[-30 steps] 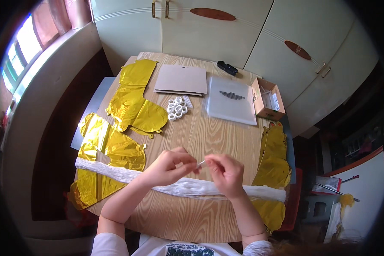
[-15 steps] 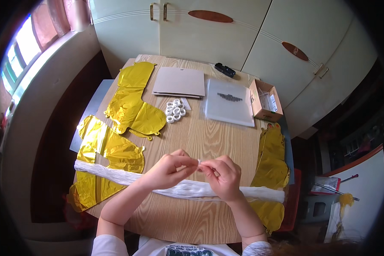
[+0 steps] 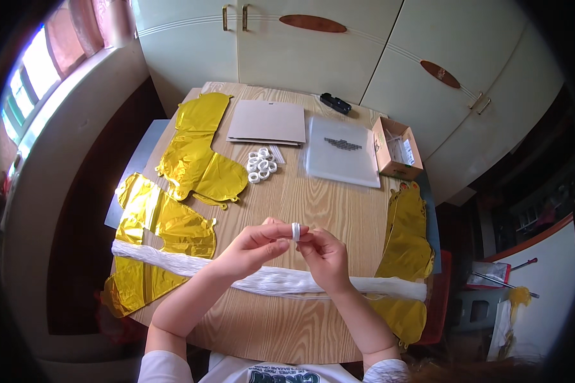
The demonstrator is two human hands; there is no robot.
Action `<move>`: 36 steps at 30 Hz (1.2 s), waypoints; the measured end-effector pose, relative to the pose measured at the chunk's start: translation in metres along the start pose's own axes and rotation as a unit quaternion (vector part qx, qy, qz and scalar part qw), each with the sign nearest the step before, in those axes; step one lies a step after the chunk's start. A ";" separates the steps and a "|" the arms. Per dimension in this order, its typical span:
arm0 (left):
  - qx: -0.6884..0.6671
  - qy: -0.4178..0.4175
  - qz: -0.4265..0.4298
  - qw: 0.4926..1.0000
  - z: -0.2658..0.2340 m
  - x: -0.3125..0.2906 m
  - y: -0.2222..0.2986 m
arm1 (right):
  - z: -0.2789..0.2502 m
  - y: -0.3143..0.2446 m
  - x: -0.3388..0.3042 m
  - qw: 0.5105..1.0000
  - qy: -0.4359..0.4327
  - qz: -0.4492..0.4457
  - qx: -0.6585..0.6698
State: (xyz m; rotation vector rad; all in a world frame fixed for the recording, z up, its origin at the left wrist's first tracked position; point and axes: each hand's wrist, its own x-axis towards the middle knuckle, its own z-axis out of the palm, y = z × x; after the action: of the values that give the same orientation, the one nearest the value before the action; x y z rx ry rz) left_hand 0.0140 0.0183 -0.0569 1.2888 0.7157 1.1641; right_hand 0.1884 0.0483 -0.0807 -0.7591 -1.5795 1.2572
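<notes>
A small white coil of string (image 3: pixel 296 232) is wound around the outstretched forefinger of my left hand (image 3: pixel 254 247), whose other fingers are curled in. Close beside it, the thumb and fingers of my right hand (image 3: pixel 326 256) pinch together at the coil's right side; the string's loose end is too fine to make out. Beneath both wrists a long hank of white string (image 3: pixel 278 282) stretches across the table from left to right. Farther off, several finished-looking white string coils (image 3: pixel 254 177) lie in a heap, partly on a small clear bag (image 3: pixel 277 154).
Flat gold foil balloons (image 3: pixel 201 156) lie on the left, with more gold foil (image 3: pixel 406 233) on the right. At the back are a grey-brown cardboard sheet (image 3: pixel 266 122), a stack of clear plastic bags (image 3: pixel 342 163), an open cardboard box (image 3: pixel 399 167) and a black object (image 3: pixel 335 103).
My right hand has turned and drawn slightly inward and lower. The coil on my left forefinger now shows clearly, where the fingers were hiding most of it.
</notes>
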 end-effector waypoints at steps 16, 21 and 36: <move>0.101 0.006 -0.047 0.994 -0.003 0.000 0.003 | -0.018 -0.030 0.005 0.995 -0.047 -0.070 -0.062; 0.098 -0.063 -0.042 0.992 -0.006 0.000 0.003 | -0.019 -0.037 0.011 0.980 -0.124 -0.093 -0.122; -0.100 -0.115 -0.083 0.985 -0.011 0.001 -0.005 | -0.016 -0.030 0.003 0.994 -0.090 -0.003 -0.067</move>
State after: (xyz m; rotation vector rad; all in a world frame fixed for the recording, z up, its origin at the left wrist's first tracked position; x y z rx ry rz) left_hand 0.0059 0.0233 -0.0638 1.1473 0.5115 0.9100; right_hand 0.2042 0.0489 -0.0511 -0.7400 -1.8271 1.2526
